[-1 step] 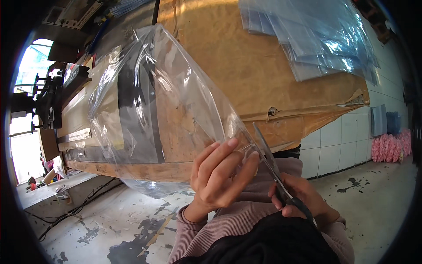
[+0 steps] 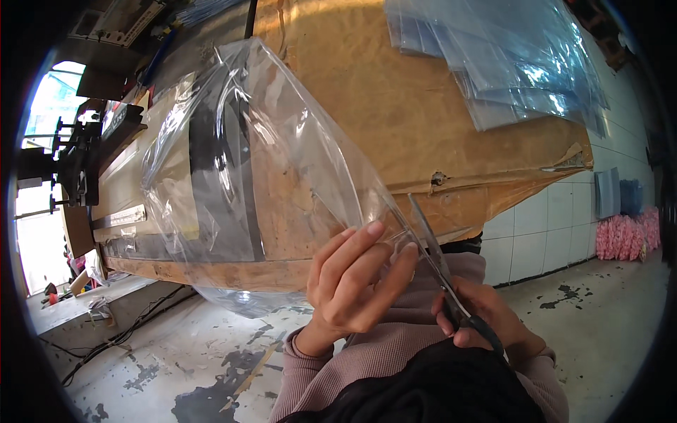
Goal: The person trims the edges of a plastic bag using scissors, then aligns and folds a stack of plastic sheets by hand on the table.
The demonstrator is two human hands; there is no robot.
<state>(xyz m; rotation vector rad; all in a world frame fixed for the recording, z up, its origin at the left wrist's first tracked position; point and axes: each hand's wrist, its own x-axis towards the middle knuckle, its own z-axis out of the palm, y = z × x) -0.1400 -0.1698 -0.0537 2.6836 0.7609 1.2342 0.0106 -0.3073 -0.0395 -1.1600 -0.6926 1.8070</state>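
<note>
At the bench point(image 2: 381, 120), near edge, we pinch a clear plastic sheet point(image 2: 222, 155) in our left hand point(image 2: 357, 285), grip scissors point(image 2: 438, 264) beside it in our right hand point(image 2: 490, 310), bluish bags point(image 2: 508, 67) stacked along the right edge!

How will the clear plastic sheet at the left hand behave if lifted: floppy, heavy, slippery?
The clear plastic sheet is probably floppy, since it creases and hangs past the table. Being thin-looking and see-through, it is likely light for its size. Its glossy highlights suggest it may be slippery in the left hand.
</note>
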